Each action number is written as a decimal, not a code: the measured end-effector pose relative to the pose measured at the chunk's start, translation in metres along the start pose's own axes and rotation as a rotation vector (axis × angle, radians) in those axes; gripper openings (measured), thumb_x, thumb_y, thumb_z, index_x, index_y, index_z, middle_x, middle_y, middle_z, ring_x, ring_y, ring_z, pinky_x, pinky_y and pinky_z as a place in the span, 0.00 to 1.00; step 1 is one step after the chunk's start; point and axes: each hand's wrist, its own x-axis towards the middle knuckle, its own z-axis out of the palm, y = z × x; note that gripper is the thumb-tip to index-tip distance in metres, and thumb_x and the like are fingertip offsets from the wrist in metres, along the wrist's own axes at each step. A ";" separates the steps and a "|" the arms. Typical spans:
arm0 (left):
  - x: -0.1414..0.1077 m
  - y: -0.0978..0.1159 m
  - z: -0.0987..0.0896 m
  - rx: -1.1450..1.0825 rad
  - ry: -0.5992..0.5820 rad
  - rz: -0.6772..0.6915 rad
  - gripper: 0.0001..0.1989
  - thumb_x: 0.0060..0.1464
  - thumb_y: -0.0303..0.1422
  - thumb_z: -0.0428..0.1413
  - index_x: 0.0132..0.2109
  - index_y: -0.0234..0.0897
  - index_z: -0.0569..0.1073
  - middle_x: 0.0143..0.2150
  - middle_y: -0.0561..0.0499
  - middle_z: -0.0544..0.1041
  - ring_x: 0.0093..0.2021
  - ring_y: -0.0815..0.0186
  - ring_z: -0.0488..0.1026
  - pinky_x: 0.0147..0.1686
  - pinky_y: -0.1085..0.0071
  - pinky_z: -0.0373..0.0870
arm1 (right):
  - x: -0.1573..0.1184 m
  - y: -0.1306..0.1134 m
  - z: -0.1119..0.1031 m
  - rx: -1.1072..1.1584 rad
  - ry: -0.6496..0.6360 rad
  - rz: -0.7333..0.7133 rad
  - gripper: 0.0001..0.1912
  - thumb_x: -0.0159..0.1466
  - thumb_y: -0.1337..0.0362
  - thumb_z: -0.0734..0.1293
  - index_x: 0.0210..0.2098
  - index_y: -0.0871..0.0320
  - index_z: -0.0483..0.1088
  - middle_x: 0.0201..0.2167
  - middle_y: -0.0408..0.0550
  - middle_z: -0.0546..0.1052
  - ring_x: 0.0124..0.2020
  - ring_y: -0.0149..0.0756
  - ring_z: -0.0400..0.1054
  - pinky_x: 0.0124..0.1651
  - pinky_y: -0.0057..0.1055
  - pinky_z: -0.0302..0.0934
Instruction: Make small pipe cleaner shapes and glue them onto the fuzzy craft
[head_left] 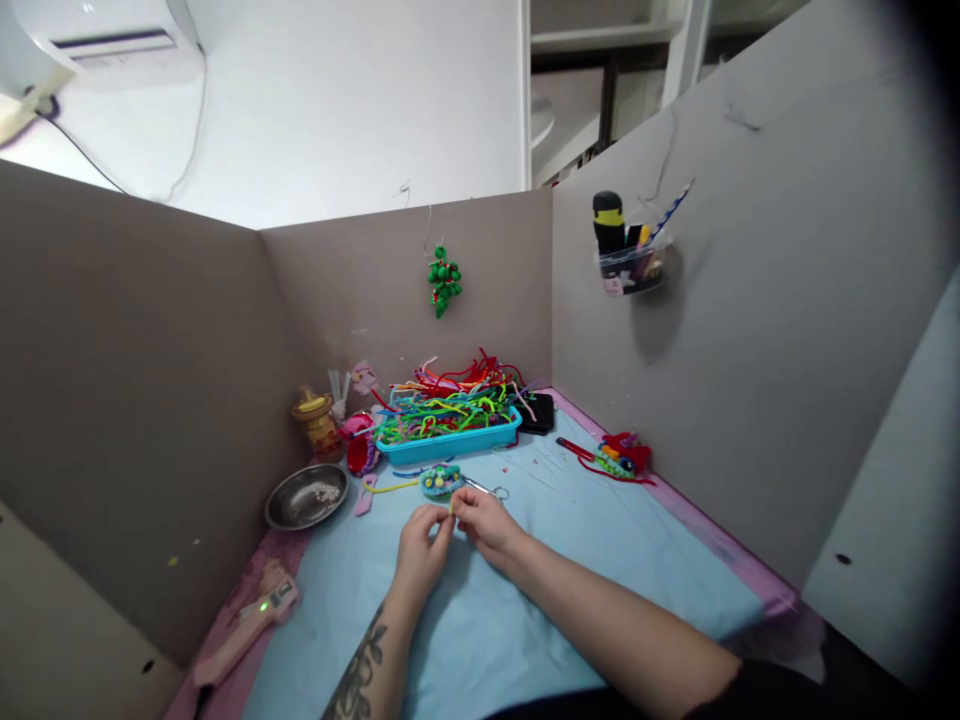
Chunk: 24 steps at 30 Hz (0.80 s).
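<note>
My left hand (pixel 422 545) and my right hand (pixel 486 522) meet over the blue cloth, fingertips pinched together. Between them shows a small yellow piece (pixel 451 510), too small to make out fully. Just beyond the fingers lies a teal fuzzy piece (pixel 439 480) with yellow dots. A pair of scissors (pixel 491 490) rests beside it, partly hidden by my right hand. To the left, a yellow pipe cleaner (pixel 390 488) stretches across the cloth near a small pink tag-like strip (pixel 364 497).
A blue tray (pixel 450 443) heaped with coloured pipe cleaners stands at the back. On the left are a metal bowl (pixel 307 497) with white bits and a pink glue gun (pixel 247 630), its green light lit. A red cutter (pixel 575 449) lies right. Grey partitions (pixel 750 300) enclose the table.
</note>
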 end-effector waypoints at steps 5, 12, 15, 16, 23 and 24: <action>0.002 0.001 -0.001 -0.212 0.012 -0.142 0.11 0.54 0.37 0.51 0.39 0.36 0.74 0.37 0.47 0.77 0.39 0.62 0.73 0.41 0.66 0.68 | -0.001 -0.001 -0.001 -0.002 -0.042 -0.068 0.10 0.49 0.60 0.71 0.25 0.59 0.68 0.21 0.39 0.67 0.23 0.27 0.58 0.30 0.26 0.53; 0.003 0.003 -0.006 -0.435 0.016 -0.363 0.15 0.49 0.43 0.55 0.30 0.34 0.72 0.24 0.52 0.71 0.26 0.67 0.67 0.29 0.74 0.63 | -0.005 -0.012 -0.007 -0.370 -0.041 -0.324 0.06 0.54 0.62 0.69 0.29 0.58 0.72 0.32 0.46 0.71 0.37 0.36 0.65 0.36 0.30 0.59; 0.003 0.002 -0.009 -0.521 -0.023 -0.423 0.14 0.47 0.42 0.56 0.28 0.33 0.72 0.21 0.54 0.69 0.23 0.70 0.62 0.25 0.75 0.58 | -0.008 -0.019 -0.009 -0.528 -0.060 -0.462 0.03 0.56 0.65 0.67 0.30 0.57 0.74 0.33 0.48 0.70 0.39 0.37 0.65 0.36 0.29 0.59; 0.003 0.002 -0.009 -0.558 -0.040 -0.443 0.14 0.46 0.42 0.57 0.27 0.33 0.72 0.21 0.55 0.68 0.22 0.71 0.61 0.25 0.75 0.57 | -0.009 -0.021 -0.009 -0.551 -0.076 -0.490 0.03 0.57 0.65 0.67 0.30 0.57 0.74 0.32 0.47 0.70 0.38 0.36 0.65 0.36 0.29 0.60; 0.002 -0.001 -0.009 -0.665 -0.083 -0.520 0.13 0.43 0.40 0.58 0.24 0.33 0.71 0.18 0.56 0.66 0.20 0.73 0.55 0.22 0.76 0.50 | -0.011 -0.021 -0.011 -0.712 -0.130 -0.685 0.04 0.59 0.65 0.67 0.34 0.56 0.74 0.32 0.48 0.72 0.36 0.36 0.66 0.40 0.33 0.61; 0.002 0.000 -0.010 -0.665 -0.087 -0.526 0.13 0.43 0.40 0.58 0.25 0.32 0.72 0.18 0.55 0.67 0.20 0.73 0.56 0.22 0.76 0.49 | -0.011 -0.021 -0.011 -0.744 -0.132 -0.716 0.04 0.59 0.65 0.66 0.34 0.56 0.73 0.31 0.48 0.73 0.37 0.36 0.66 0.41 0.34 0.61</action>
